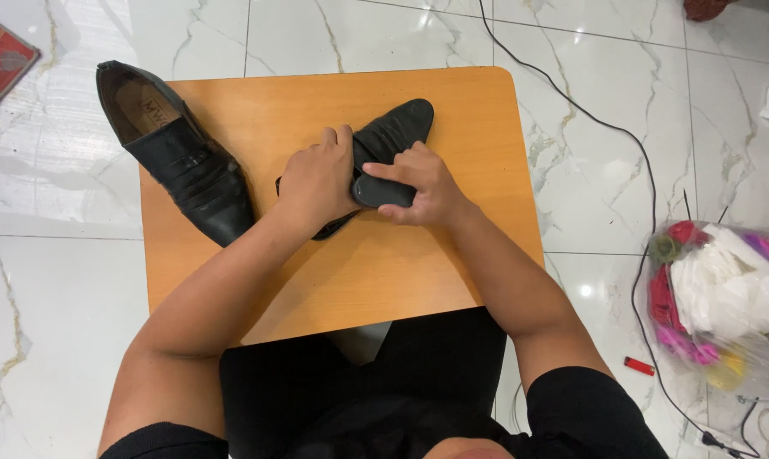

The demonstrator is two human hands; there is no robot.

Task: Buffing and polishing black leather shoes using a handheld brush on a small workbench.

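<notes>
White marble floor tiles [53, 280] surround a small orange wooden bench [401, 272], seen from above over the person's lap. On it, the left hand [316, 180] is clamped down over the middle of a black leather shoe [393, 127], pinning it flat; the toe pokes out just beyond the hand, up and to its right. The right hand [423, 183] sits right beside the left, its fingers curled shut around a small dark oval object [383, 192], probably a brush or polish applicator, pressed to the shoe's side. A second black shoe [176, 153] lies well to the left of the left hand, its opening hanging past the bench edge. The leather looks creased and soft on top, likely stiffer at the sole, and smooth enough to slip; holding it across the middle seems the steadiest grip. Off to the right of the right hand, a black cable [631, 144] runs over the floor toward a clear plastic bag [724, 297] of colourful items, with a red lighter [639, 366] near it.
</notes>
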